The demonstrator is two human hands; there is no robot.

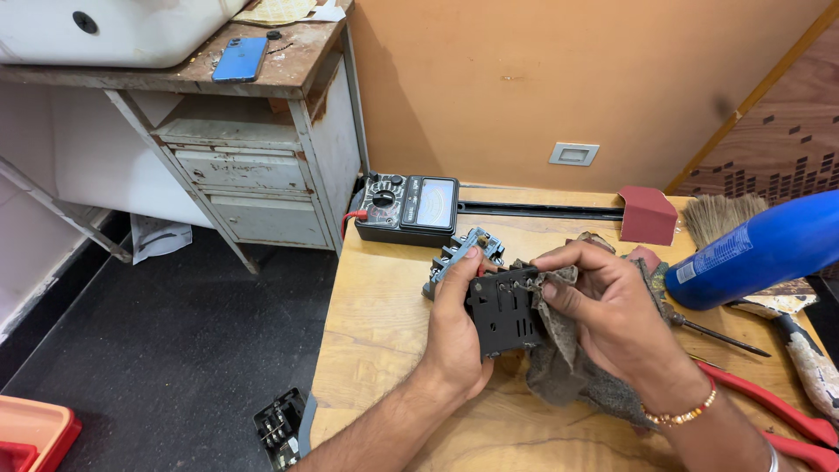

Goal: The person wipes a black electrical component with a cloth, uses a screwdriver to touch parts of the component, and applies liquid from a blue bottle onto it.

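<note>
My left hand grips a black slotted plastic part upright over the wooden table. My right hand holds a grey-brown rag and presses a fold of it against the part's upper right edge. Just behind the left fingers lies a grey-blue electrical component on the tabletop.
An analog multimeter stands at the table's back edge. At the right are a blue can, a brush, a screwdriver, red-handled pliers and a dark red block. A black part lies on the floor; a metal desk with a blue phone is left.
</note>
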